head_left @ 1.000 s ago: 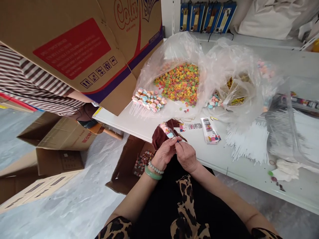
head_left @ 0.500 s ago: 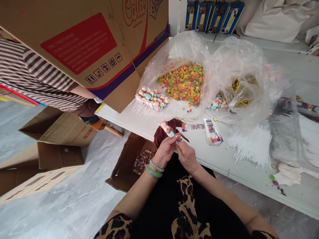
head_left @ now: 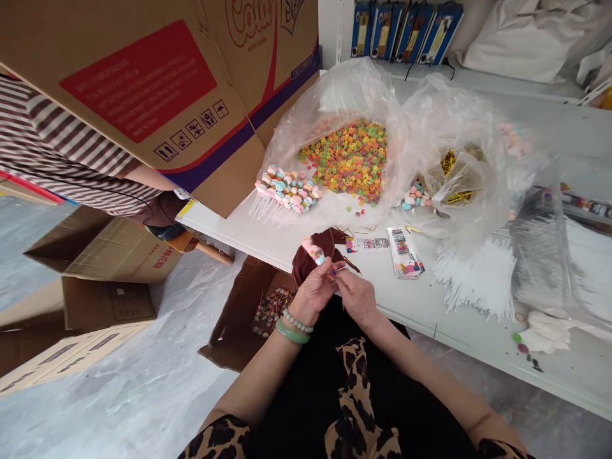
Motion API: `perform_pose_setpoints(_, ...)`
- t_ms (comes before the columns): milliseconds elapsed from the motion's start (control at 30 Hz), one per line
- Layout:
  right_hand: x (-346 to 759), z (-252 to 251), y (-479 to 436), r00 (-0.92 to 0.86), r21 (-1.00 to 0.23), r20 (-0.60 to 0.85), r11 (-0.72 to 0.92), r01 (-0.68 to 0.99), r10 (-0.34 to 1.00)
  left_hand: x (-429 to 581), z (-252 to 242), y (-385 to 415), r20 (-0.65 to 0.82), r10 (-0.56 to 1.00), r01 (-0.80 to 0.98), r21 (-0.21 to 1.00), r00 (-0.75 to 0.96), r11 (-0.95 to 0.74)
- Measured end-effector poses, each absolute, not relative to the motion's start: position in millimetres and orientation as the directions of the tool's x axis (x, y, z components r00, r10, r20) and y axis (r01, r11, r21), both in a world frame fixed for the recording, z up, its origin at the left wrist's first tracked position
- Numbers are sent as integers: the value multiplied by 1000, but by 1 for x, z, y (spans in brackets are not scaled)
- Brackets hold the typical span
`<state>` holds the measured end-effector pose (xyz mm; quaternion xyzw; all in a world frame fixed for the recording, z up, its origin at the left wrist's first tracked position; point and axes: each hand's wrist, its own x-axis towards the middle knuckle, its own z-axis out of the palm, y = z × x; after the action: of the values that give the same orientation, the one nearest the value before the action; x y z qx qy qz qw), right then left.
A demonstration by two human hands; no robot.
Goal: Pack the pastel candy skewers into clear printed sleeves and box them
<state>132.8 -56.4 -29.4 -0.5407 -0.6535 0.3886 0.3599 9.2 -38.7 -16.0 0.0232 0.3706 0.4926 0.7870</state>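
Note:
My left hand (head_left: 313, 296) and my right hand (head_left: 356, 296) meet in front of me, fingers pinched together on a clear-wrapped stick of pastel ring candies (head_left: 313, 250). The pinch sits at the wrapper's lower end, and my fingers hide that part. Behind the candy lies a crumpled maroon cloth (head_left: 319, 254). Thin gold twist ties (head_left: 351, 231) lie just beyond my hands, near a stack of printed candy labels (head_left: 403, 253) on the white table (head_left: 229, 226).
A clear bag holds multicoloured candy rings (head_left: 347, 159), beside unwrapped candy sticks (head_left: 287, 192). White sticks (head_left: 473, 277) lie to the right. A large cardboard carton (head_left: 138, 76) overhangs the left, near a co-worker's striped sleeve (head_left: 57, 153). Below sits an open box of candy sticks (head_left: 248, 312).
The wrapped candy has tilted steeper and sits closer to my left hand. My hands have shifted slightly left, and the whole scene has shifted slightly in view.

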Motion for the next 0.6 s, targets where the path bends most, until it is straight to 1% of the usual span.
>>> perform_pose_setpoints(33, 132, -31, -59, -179, -836, 115, 193, 514, 977, 10, -17, -38, -598, 772, -749, 404, 218, 524)
perform_pose_setpoints(67, 132, -31, -60, -195, -796, 143, 230, 560, 970, 11, -19, -37, -613, 765, -735, 425, 196, 529)
perform_pose_setpoints(100, 133, -31, -61, -202, -795, 130, 224, 564, 971, 12, -19, -37, -608, 774, -717, 459, 177, 524)
perform_pose_setpoints(133, 134, -30, -60, -206, -831, 80, 180, 527, 975, 12, -19, -37, -587, 794, -701, 499, 159, 509)
perform_pose_setpoints(200, 136, -26, -56, -246, -939, -90, 0, 344, 965, 11, -19, -39, -515, 846, -677, 572, 142, 462)
perform_pose_setpoints(233, 137, -24, -54, -289, -967, -180, -116, 225, 940, 11, -18, -40, -478, 867, -667, 600, 143, 441)
perform_pose_setpoints(267, 137, -22, -52, -335, -968, -251, -226, 112, 908, 10, -18, -42, -451, 880, -654, 621, 152, 431)
perform_pose_setpoints(333, 136, -18, -50, -368, -918, -338, -390, -74, 866, 11, -17, -45, -426, 887, -621, 650, 181, 438)
perform_pose_setpoints(433, 130, -18, -50, -353, -805, -427, -528, -272, 833, 15, -16, -50, -438, 882, -582, 676, 175, 451)
perform_pose_setpoints(533, 129, -22, -48, -473, -655, -471, -654, -378, 744, 18, -14, -55, -398, 911, -552, 739, 104, 386)
perform_pose_setpoints(600, 133, -24, -45, -560, -561, -475, -724, -402, 679, 16, -10, -57, -361, 926, -524, 770, 111, 363)
